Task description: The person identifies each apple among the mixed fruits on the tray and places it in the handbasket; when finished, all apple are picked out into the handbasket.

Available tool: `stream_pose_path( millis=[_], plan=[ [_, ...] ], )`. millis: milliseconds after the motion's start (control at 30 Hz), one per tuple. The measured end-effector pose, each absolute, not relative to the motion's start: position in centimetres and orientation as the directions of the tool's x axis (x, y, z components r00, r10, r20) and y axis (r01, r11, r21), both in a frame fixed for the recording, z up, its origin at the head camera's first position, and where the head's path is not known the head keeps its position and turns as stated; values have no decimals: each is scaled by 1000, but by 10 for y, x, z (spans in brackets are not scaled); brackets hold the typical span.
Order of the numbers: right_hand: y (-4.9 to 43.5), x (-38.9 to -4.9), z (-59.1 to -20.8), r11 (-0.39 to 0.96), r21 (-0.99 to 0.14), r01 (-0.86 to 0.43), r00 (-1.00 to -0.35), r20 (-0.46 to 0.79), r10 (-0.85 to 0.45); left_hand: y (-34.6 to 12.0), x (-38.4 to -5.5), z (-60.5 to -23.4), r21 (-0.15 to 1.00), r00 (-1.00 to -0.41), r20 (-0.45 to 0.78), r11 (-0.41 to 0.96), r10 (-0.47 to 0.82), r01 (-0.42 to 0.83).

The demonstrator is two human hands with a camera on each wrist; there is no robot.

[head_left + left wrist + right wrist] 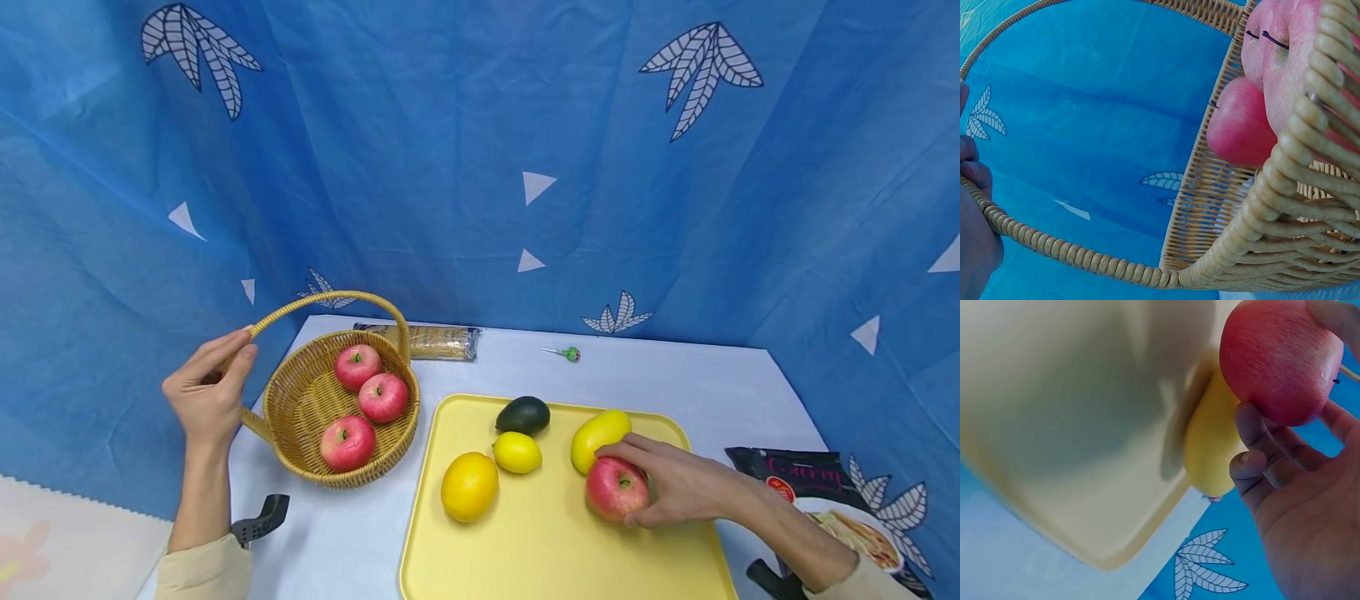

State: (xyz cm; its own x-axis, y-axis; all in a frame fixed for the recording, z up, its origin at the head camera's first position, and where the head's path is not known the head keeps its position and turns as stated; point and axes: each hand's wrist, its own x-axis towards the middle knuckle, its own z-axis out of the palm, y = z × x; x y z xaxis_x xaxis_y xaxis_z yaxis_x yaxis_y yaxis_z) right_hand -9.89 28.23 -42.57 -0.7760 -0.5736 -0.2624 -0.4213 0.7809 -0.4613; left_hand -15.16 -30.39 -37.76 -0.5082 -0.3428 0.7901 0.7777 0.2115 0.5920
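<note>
My left hand (pixel 210 387) grips the arched handle (pixel 337 296) of a round wicker basket (pixel 300 454), seen close up in the left wrist view as well. Inside the basket lie three red apples (pixel 348 443). Over the right part of a yellow tray (pixel 555 542), my right hand (pixel 675 479) holds another red apple (pixel 617 489) between thumb and fingers. In the right wrist view this apple (pixel 1282 359) appears raised off the tray. Right behind it lies a long yellow fruit (pixel 600 437), perhaps a mango.
On the tray are an orange-yellow fruit (pixel 469 487), a lemon (pixel 517 452) and a dark green avocado-like fruit (pixel 522 415). Behind stand a packet of noodles or pasta (pixel 442 342) and a lollipop (pixel 572 354). A black food bag (pixel 802 471) lies at the right. Blue curtain surrounds the table.
</note>
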Motion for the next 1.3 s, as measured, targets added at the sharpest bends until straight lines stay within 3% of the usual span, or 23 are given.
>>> stream_pose_path(
  millis=[700, 1033, 1300],
  plan=[
    [241, -134, -396, 692, -459, -558, -745, -89, -661, -301, -151, -376, 608, -515, 779, 232, -358, 759],
    [227, -147, -391, 671, -479, -566, -738, -69, -672, -304, -154, -381, 606, -514, 783, 246, -349, 756],
    [210, -152, -393, 631, -482, -608, -695, -62, -716, -304, -150, -378, 616, -519, 781, 292, -347, 732]
  ],
)
